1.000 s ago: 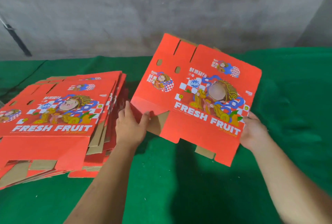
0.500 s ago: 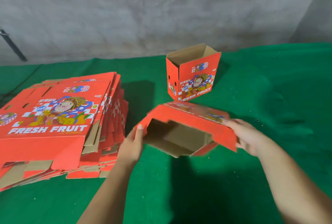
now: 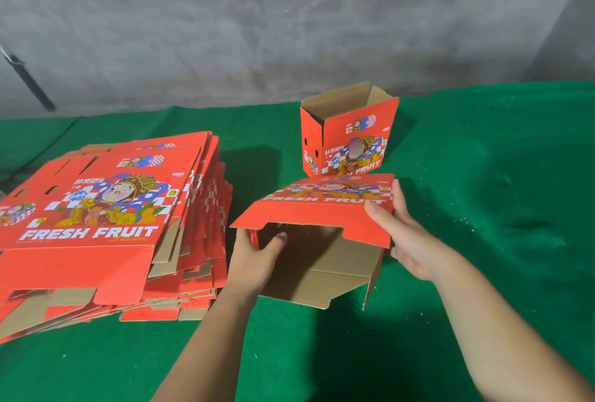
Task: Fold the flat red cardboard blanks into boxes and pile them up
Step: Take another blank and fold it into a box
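Observation:
A red cardboard blank [image 3: 325, 205] printed "FRESH FRUIT" lies opened into a tube on its side, brown inside facing me, flaps loose at the near end. My left hand [image 3: 254, 260] grips its left wall, thumb inside the opening. My right hand [image 3: 405, 240] holds the right edge, thumb on the top panel, fingers at the side. A finished red box [image 3: 351, 140] stands upright and open-topped just behind. A stack of flat red blanks [image 3: 96, 218] lies on the left.
Green cloth [image 3: 483, 240] covers the table all around. A grey concrete wall [image 3: 289, 21] rises behind the table's far edge. A dark pole [image 3: 25, 79] leans at the far left.
The blank went from flat and raised in front of me to lowered and opened into a tube. My left thumb has moved inside the opening. The finished box behind is now in sight.

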A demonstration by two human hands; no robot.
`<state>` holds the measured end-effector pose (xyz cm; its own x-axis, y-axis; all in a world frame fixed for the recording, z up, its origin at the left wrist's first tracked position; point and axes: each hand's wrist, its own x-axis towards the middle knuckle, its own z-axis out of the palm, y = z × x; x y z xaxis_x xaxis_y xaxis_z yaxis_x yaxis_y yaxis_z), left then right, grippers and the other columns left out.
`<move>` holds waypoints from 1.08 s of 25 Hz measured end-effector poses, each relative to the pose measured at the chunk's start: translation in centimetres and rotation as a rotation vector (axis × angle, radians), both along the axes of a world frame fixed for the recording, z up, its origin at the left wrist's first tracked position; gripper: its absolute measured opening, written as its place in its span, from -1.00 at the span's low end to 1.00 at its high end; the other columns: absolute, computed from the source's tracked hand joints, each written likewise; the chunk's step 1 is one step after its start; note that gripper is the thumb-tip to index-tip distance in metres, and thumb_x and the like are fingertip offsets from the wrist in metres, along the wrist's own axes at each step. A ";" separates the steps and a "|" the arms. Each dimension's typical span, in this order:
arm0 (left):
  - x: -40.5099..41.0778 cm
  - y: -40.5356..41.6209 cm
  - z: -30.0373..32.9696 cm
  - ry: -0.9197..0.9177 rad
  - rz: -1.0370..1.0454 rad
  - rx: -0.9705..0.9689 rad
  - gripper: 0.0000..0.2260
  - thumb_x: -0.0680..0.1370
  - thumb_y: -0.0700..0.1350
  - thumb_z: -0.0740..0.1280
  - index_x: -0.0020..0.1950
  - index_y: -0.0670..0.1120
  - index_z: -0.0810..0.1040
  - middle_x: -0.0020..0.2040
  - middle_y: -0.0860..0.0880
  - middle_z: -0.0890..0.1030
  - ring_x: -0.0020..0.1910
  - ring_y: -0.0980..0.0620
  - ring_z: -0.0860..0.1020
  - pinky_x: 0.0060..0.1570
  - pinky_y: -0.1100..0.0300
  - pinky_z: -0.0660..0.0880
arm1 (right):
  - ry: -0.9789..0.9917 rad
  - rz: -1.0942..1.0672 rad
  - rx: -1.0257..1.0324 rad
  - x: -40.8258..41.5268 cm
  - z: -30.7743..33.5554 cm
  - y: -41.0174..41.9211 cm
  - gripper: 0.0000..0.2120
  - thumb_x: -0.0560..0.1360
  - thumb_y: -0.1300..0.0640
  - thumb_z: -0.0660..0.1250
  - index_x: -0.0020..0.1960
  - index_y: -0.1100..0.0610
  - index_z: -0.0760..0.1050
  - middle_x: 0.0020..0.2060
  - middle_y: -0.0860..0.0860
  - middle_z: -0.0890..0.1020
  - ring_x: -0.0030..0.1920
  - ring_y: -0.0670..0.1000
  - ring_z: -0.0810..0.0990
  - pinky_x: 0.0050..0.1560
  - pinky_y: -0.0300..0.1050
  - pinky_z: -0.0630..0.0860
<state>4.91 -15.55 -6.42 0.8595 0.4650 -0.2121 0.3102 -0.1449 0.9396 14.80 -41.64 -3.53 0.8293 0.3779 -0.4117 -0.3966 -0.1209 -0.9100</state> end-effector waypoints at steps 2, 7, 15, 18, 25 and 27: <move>0.2 0.5 -0.2 0.083 0.037 0.165 -0.65 0.62 -0.08 0.41 0.38 0.08 0.44 0.27 0.13 0.59 0.29 -0.02 0.58 0.25 0.07 0.52 | -0.058 0.056 -0.047 -0.1 0.1 0.2 0.27 0.15 -0.43 0.62 0.53 -0.53 -0.23 0.46 -0.37 0.40 0.41 -0.14 0.49 0.51 0.15 0.23; 0.5 1.6 1.3 0.085 0.073 0.310 -0.63 0.62 -0.12 0.36 0.43 0.02 0.49 0.35 0.01 0.63 0.31 -0.10 0.60 0.35 -0.13 0.52 | -0.074 -0.013 -0.156 1.0 0.4 -0.6 -0.26 0.41 -0.26 0.54 0.47 -0.39 0.24 0.19 -0.21 0.68 0.14 -0.06 0.70 0.09 0.07 0.59; 1.5 -3.3 4.7 0.015 -0.534 0.278 0.07 0.45 0.48 0.31 0.69 0.11 -0.26 0.48 0.05 0.52 0.45 0.07 0.49 0.46 0.06 0.41 | 0.101 -0.200 -0.135 3.3 -0.1 1.2 -0.71 0.58 -0.21 0.39 0.23 -0.11 0.50 0.04 0.01 0.69 0.06 0.19 0.70 0.13 0.28 0.64; 1.7 -7.5 4.9 0.080 -0.587 0.823 0.04 0.35 0.64 0.04 0.67 0.04 0.09 0.26 -0.02 0.66 0.33 -0.13 0.56 0.33 -0.01 0.42 | 0.062 -0.263 -0.179 3.8 0.3 2.0 -0.69 0.59 -0.25 0.32 0.23 -0.10 0.47 0.02 0.00 0.70 -0.05 0.13 0.70 0.01 0.15 0.66; 1.3 -7.8 4.4 -0.248 -0.445 1.190 -0.63 0.60 -0.14 0.29 0.28 0.27 0.56 0.01 0.19 0.69 0.00 -0.02 0.52 -0.07 0.02 0.17 | -0.159 -0.264 -0.583 3.7 -0.9 0.0 -0.65 0.51 -0.20 0.35 0.16 0.01 0.47 0.21 0.09 0.42 0.15 0.15 0.52 0.21 0.11 0.47; 1.7 -5.0 5.0 -0.303 -0.434 1.175 -0.65 0.53 -0.18 0.37 0.07 0.31 0.67 0.01 0.34 0.64 0.01 0.03 0.43 -0.08 0.04 0.12 | -0.242 -0.243 -0.540 3.3 -0.9 -0.8 -0.65 0.53 -0.12 0.39 0.27 -0.04 0.49 0.29 0.06 0.43 0.20 0.10 0.51 0.21 0.02 0.42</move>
